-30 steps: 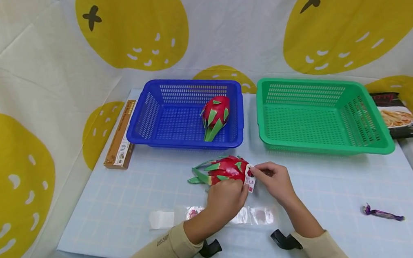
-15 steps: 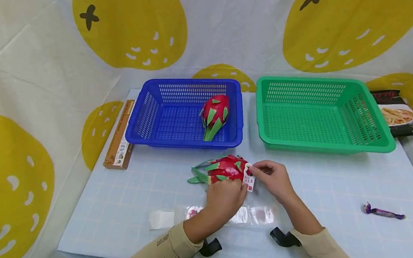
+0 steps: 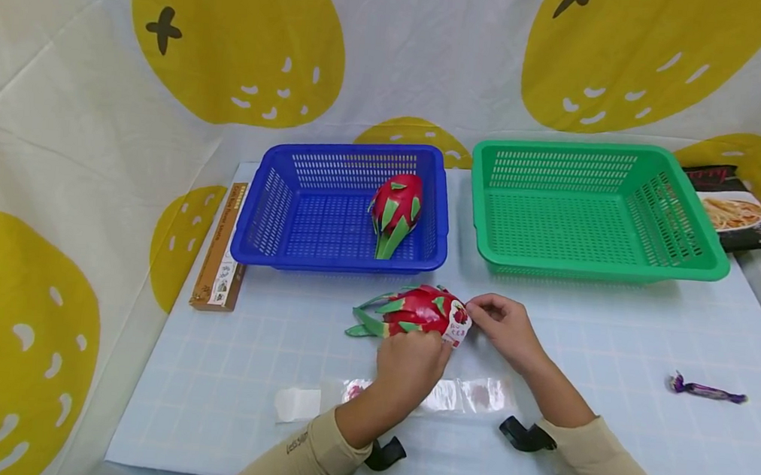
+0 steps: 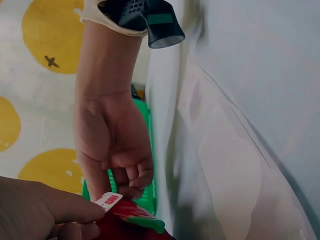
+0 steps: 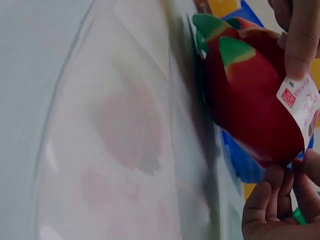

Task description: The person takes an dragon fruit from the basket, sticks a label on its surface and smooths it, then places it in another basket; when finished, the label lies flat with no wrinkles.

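- On the table: dragon fruit, in front of the blue basket, just beyond the left hand.
- Long axis left to right: leafy end to the left, blunt end with label to the right, facing the right hand.
- Along the near side: left hand, fingers curled, thumb on the label's lower end, seemingly pinching.
- At the blunt end: right hand, fingertips close together at the label's upper edge; cannot tell whether pinching or touching.
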Action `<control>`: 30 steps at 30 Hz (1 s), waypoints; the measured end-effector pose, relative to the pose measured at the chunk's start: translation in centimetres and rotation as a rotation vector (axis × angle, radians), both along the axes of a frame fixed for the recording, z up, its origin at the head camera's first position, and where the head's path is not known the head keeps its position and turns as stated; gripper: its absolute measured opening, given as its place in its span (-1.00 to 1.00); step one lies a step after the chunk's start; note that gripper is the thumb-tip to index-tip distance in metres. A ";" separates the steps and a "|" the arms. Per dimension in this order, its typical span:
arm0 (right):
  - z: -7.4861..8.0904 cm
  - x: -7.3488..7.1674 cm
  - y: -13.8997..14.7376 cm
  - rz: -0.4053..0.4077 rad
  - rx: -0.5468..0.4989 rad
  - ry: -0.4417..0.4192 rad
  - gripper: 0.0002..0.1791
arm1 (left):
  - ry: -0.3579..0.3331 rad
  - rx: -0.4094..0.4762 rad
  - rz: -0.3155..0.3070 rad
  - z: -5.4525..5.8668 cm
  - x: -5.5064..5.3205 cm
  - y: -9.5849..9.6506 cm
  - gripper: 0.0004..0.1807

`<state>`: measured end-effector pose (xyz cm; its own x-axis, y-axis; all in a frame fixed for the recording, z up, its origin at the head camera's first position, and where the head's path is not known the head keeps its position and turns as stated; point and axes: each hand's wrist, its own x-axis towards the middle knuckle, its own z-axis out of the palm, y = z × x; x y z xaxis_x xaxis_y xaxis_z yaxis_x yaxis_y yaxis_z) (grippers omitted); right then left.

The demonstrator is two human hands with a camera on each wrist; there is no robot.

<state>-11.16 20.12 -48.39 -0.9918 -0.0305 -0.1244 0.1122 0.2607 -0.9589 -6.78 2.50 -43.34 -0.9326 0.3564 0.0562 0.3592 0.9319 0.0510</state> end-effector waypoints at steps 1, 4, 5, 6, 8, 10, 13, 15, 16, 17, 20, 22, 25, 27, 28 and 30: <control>0.0 0.0 0.0 0.003 -0.006 -0.003 -0.65 | 0.018 -0.004 -0.009 0.0 0.0 -0.1 -0.65; 0.2 0.0 0.0 0.022 -0.021 -0.014 -0.62 | 0.152 0.025 -0.041 -0.2 0.0 -0.4 -0.69; 0.3 0.0 0.0 0.030 -0.026 -0.016 -0.62 | 0.217 0.047 -0.052 -0.3 -0.1 -0.5 -0.69; 0.4 0.0 0.0 0.040 -0.028 -0.016 -0.62 | 0.282 0.076 -0.064 -0.4 -0.2 -0.6 -0.68; 0.6 0.0 0.0 0.059 -0.035 -0.011 -0.62 | 0.405 0.132 -0.090 -0.6 -0.6 -0.7 -0.63; 0.7 0.1 0.0 0.080 -0.046 -0.005 -0.63 | 0.481 0.161 -0.111 -0.9 -1.1 -0.7 -0.52; 0.6 0.3 0.1 0.118 -0.071 -0.003 -0.62 | 0.489 0.147 -0.120 -1.2 -1.8 -0.7 -0.37; 0.5 0.4 0.1 0.145 -0.084 0.004 -0.59 | 0.446 0.128 -0.115 -1.2 -2.1 -0.7 -0.32; 0.4 0.4 0.2 0.157 -0.091 0.008 -0.57 | 0.422 0.124 -0.112 -1.2 -2.1 -0.8 -0.31; 0.3 0.5 0.2 0.166 -0.089 0.017 -0.55 | 0.392 0.119 -0.107 -1.2 -2.2 -0.8 -0.32; 0.1 0.6 0.4 0.185 -0.099 0.050 -0.51 | 0.319 0.126 -0.103 -1.1 -2.2 -0.9 -0.35; -0.1 0.6 0.5 0.196 -0.100 0.077 -0.48 | 0.278 0.132 -0.108 -1.0 -2.2 -0.9 -0.35; -0.5 0.7 0.7 0.210 -0.088 0.119 -0.43 | 0.238 0.137 -0.123 -0.9 -2.2 -1.0 -0.32; -0.7 0.8 0.7 0.217 -0.081 0.143 -0.39 | 0.229 0.140 -0.135 -0.9 -2.2 -1.1 -0.30; -0.8 0.8 0.7 0.219 -0.077 0.156 -0.38 | 0.227 0.141 -0.141 -0.9 -2.2 -1.1 -0.30; -0.9 0.9 0.7 0.222 -0.065 0.178 -0.36 | 0.219 0.151 -0.152 -0.9 -2.3 -1.2 -0.30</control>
